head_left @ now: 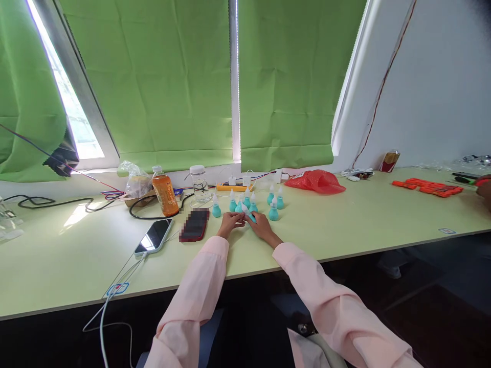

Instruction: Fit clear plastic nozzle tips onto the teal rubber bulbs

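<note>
Both my hands rest on the pale green table (345, 225), in pink sleeves. My right hand (261, 225) is closed round a small teal bulb with a white tip (248, 212). My left hand (230, 222) pinches that white tip from the left. Just behind the hands stand several more teal bulbs with white tips (273, 211), upright in a loose cluster.
A phone (154, 236) on a white cable and a dark case (194, 225) lie left of my hands. Behind them stand an orange drink bottle (164, 191), a clear jar (199, 183) and a power strip (230, 187). A red bag (316, 181) and orange parts (427, 186) lie right.
</note>
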{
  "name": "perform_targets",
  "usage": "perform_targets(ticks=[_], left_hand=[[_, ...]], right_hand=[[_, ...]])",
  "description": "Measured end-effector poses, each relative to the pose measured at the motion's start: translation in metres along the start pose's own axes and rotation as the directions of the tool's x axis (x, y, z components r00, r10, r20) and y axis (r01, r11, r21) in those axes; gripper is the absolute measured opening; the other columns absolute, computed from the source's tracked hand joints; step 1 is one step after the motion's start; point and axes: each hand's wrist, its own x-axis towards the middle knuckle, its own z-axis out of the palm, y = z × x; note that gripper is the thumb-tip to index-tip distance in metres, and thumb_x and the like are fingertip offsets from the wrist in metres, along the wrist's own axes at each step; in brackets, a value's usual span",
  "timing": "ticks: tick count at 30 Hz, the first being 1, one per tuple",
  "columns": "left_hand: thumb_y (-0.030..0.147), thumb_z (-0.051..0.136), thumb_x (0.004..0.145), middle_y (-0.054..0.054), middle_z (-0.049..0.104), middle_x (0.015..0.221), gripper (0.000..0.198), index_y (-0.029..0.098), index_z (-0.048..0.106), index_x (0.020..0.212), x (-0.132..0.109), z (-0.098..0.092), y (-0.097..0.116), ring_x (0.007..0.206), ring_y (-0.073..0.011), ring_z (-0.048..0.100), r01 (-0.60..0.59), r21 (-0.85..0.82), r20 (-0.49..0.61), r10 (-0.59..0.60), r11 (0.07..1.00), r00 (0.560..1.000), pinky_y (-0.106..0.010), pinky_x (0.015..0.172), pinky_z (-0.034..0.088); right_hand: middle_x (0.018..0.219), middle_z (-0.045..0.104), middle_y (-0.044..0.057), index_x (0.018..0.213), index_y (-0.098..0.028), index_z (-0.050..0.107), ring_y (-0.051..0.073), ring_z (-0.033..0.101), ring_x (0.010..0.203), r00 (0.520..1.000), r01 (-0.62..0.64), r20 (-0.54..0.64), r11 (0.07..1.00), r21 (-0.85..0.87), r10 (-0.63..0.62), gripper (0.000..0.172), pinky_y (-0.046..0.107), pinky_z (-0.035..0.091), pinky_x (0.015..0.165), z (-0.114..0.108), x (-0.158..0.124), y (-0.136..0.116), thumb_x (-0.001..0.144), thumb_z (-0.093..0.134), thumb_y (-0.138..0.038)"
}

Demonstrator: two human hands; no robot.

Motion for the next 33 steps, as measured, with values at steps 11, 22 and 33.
perform_targets(ticks=[11, 22, 33], left_hand=[[0.026, 0.049, 0.08, -0.002, 0.058, 0.077, 0.018, 0.009, 0.056, 0.082, -0.0014, -0.0025, 0.0007, 0.065, -0.0101, 0.056, -0.049, 0.007, -0.002, 0.049, 0.999, 0.999, -0.027, 0.062, 0.047], [0.025, 0.048, 0.08, -0.002, 0.056, 0.077, 0.017, 0.009, 0.054, 0.083, -0.0002, -0.0024, 0.0001, 0.065, -0.0097, 0.054, -0.038, 0.044, -0.096, 0.042, 0.998, 0.994, -0.025, 0.058, 0.047], [0.027, 0.046, 0.081, -0.003, 0.055, 0.082, 0.02, 0.01, 0.052, 0.09, 0.004, -0.0064, -0.0048, 0.067, -0.0105, 0.054, -0.002, 0.031, -0.06, 0.004, 1.0, 0.998, -0.026, 0.058, 0.047]], right_hand=[[0.058, 0.054, 0.001, 0.068, -0.018, 0.051, 0.014, 0.047, 0.055, 1.0, 0.0, 0.029, 1.0, 0.019, -0.001, 0.037, 0.022, 0.03, 0.051, 0.0007, -0.0002, 0.0013, 0.082, 0.03, -0.045], [0.054, 0.051, 0.0, 0.06, -0.018, 0.049, 0.013, 0.044, 0.052, 1.0, 0.005, 0.006, 1.0, 0.0, -0.005, 0.038, 0.023, 0.028, 0.05, 0.0001, 0.0, -0.0008, 0.08, 0.034, -0.047], [0.055, 0.051, 0.0, 0.062, -0.018, 0.051, 0.013, 0.045, 0.054, 1.0, 0.026, -0.001, 1.0, -0.008, -0.026, 0.029, 0.023, 0.028, 0.052, -0.0003, 0.0, -0.0021, 0.076, 0.043, -0.043]])
